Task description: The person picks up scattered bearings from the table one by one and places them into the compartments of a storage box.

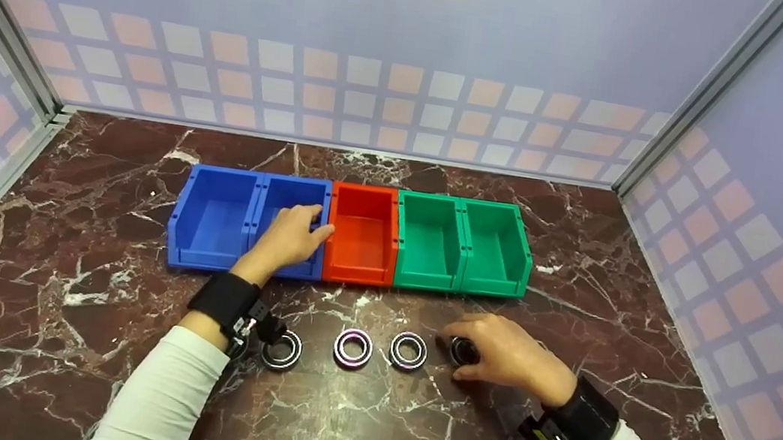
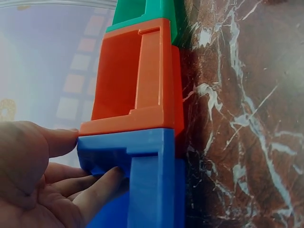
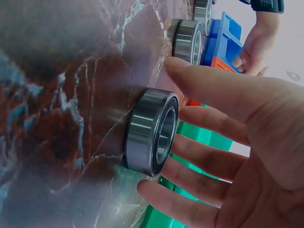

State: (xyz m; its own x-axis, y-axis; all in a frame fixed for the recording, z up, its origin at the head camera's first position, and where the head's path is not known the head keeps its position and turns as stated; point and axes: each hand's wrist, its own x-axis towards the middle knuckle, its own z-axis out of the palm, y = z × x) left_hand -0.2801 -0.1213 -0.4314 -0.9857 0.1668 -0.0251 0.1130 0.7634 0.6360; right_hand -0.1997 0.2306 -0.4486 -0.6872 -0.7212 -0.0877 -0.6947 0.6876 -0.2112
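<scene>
My left hand (image 1: 289, 238) is at the right wall of the second blue bin (image 2: 164, 190). Its thumb lies at the top edge where this bin meets the red bin (image 1: 360, 242), and the other fingers curl down inside the blue one, gripping the wall. My right hand (image 1: 506, 352) reaches around a ball bearing (image 3: 151, 133) at the right end of the row. The thumb and fingers spread about that bearing without closing on it; it stays flat on the table. Other metal bearings (image 1: 353, 349) lie to its left, one partly hidden beneath my left wrist.
Another blue bin (image 1: 205, 258) stands at the left end of the joined row, and two green bins (image 1: 425, 280) at the right end. A brown marbled table (image 1: 348, 434) bears everything. Patterned panels (image 1: 358, 11) enclose the back and sides.
</scene>
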